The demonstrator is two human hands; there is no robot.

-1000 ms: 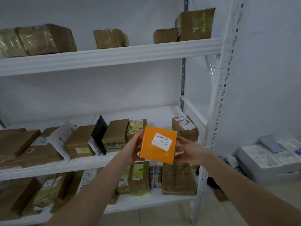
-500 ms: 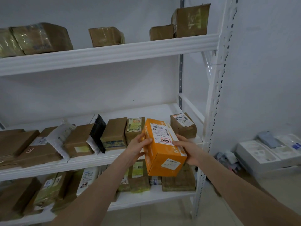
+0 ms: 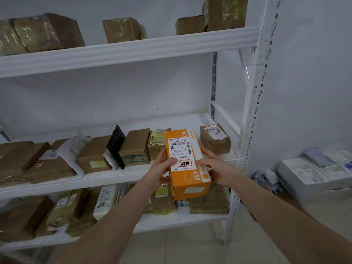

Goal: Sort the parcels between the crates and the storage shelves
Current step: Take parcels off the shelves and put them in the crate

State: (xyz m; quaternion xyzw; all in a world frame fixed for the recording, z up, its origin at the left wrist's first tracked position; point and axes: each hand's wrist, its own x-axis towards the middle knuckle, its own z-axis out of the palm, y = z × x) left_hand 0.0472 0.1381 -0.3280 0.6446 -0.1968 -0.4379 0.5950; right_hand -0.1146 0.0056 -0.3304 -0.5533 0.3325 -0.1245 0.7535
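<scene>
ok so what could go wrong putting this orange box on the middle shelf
The gap on the middle shelf between the labelled tan parcel and the small brown box looks tight; the orange box may shove either one. The small brown box sits near the shelf's right end, so a nudge might push it off.

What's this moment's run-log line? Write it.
object: orange parcel, label up; left hand: grips left side; right hand: grips right side; where: middle shelf front
</scene>
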